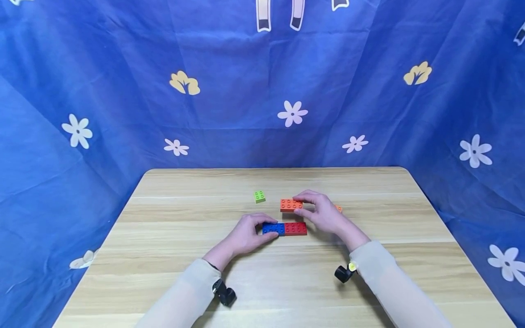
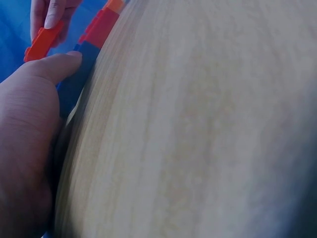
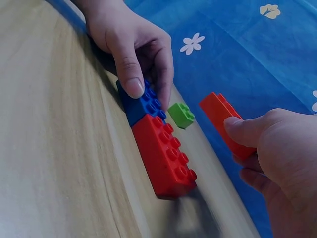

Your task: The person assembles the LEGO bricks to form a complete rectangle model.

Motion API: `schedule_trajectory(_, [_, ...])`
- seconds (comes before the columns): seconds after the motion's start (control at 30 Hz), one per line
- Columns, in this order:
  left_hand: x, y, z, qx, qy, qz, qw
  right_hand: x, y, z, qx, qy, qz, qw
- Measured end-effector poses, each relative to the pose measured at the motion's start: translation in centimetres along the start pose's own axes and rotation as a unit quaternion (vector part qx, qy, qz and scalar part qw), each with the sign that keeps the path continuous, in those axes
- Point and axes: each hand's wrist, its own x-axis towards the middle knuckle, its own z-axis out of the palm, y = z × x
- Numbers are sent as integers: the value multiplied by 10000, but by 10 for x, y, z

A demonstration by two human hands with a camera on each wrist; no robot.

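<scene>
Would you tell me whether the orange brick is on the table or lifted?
Lifted: the right hand pinches the orange brick clear of the table.

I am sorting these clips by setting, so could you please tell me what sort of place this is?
Probably a staged tabletop recording setup rather than a lived-in room: a light wooden table stands enclosed by a blue cloth backdrop printed with flowers, and the only items on it are toy building bricks, such as the green brick.

Head looks down; wrists close on bricks (image 3: 161, 144).
</scene>
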Motion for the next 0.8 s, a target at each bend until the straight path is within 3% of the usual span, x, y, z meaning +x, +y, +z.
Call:
schedule_trajectory(0.47, [1,0,1,-81,5,13,10000,-7,-5,6,57,-140,-69,9999])
schedule_trajectory(0.8, [1,0,0,-70,-21,-43,10000,-12,-4,15,93,-157,-376,9991])
